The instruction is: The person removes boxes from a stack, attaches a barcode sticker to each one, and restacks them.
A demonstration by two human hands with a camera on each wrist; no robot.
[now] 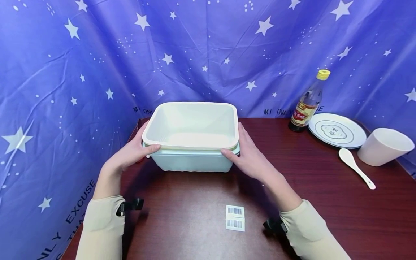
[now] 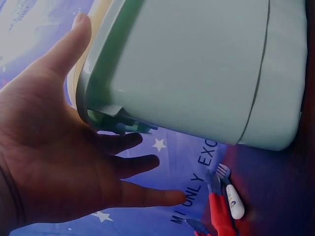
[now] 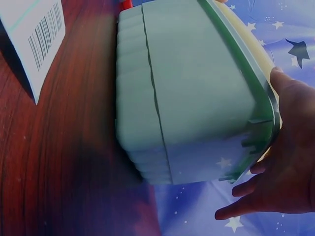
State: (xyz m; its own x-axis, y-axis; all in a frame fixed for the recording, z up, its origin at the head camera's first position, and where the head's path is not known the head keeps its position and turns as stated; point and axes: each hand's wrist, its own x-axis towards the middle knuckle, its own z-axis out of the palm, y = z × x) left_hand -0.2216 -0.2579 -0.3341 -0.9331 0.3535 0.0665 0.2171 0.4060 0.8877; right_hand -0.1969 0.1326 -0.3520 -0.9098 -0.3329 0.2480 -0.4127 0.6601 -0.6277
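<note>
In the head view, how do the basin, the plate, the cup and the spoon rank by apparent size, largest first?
1. Basin, nearest, so partly perspective.
2. Plate.
3. Cup, nearly plate-sized; this ranking is unsure.
4. Spoon.

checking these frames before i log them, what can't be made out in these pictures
- Bottle label, head view: print too small to read.
- Barcode stickers, head view: digits too small; cut off by the edge in the right wrist view.
- Left hand fingers, head view: hidden behind the basin.
- Cutlery, left wrist view: partly cut off by the bottom edge, blurred.
- Right hand fingers, head view: far fingertips hidden by the basin.
</note>
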